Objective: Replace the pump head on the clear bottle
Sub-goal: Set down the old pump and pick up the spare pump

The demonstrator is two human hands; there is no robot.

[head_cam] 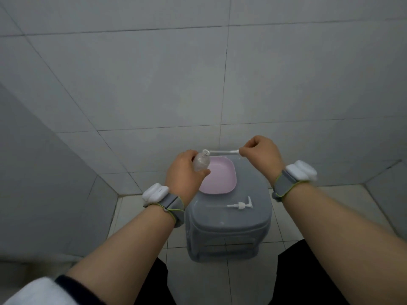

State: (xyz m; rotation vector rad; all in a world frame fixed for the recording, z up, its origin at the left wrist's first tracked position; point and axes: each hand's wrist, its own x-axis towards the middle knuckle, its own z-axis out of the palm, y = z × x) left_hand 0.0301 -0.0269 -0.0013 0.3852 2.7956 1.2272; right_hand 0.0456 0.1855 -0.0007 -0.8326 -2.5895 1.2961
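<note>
My left hand (184,172) grips a small clear bottle (201,160), tilted with its open neck pointing up and to the right, above the pink dish. My right hand (261,155) pinches a white pump head whose thin dip tube (222,152) runs horizontally leftward, its tip right at the bottle's mouth. The pump's top is hidden inside my fingers. A second white pump head (241,205) with its tube lies flat on the grey stool lid, below the dish.
A grey plastic stool (229,227) stands on the tiled floor against a tiled wall. A shallow pink dish (222,177) rests on its top. My dark trouser legs flank the stool. Both wrists wear grey bands with white sensors.
</note>
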